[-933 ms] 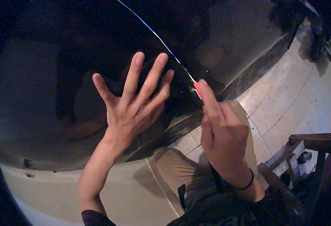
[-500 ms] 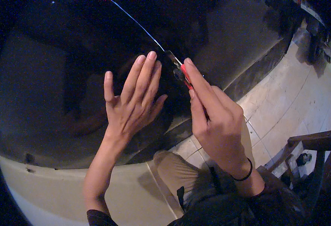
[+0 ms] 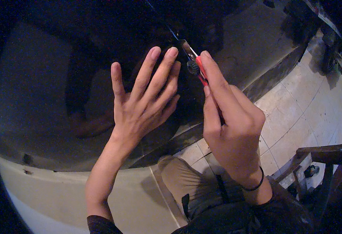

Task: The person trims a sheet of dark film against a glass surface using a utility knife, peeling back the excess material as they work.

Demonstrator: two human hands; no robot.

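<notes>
My right hand [image 3: 235, 117] grips a red utility knife [image 3: 200, 65] with a dark round knob on its side and its metal blade pointing up and left. The forefinger lies along the knife, with the thumb below it. The blade end is at a wide, dark, glossy surface [image 3: 34, 85], beside a thin bluish line [image 3: 171, 31] that runs away up and left. Whether this line is a cut or a shine cannot be told. My left hand [image 3: 141, 97] lies over the same surface just left of the knife, fingers stretched out and somewhat spread, holding nothing.
Pale floor tiles [image 3: 291, 117] extend to the right. A dark wooden frame [image 3: 325, 155] stands at the lower right, and dark, unclear items [image 3: 328, 54] lie at the upper right. My bent knee in tan trousers [image 3: 178, 175] is below, beside a beige surface [image 3: 81, 191].
The knife and my right hand have shifted slightly up and right in the picture. My left hand has moved the same way, its fingers spreading more. The bluish line looks shorter and dimmer.
</notes>
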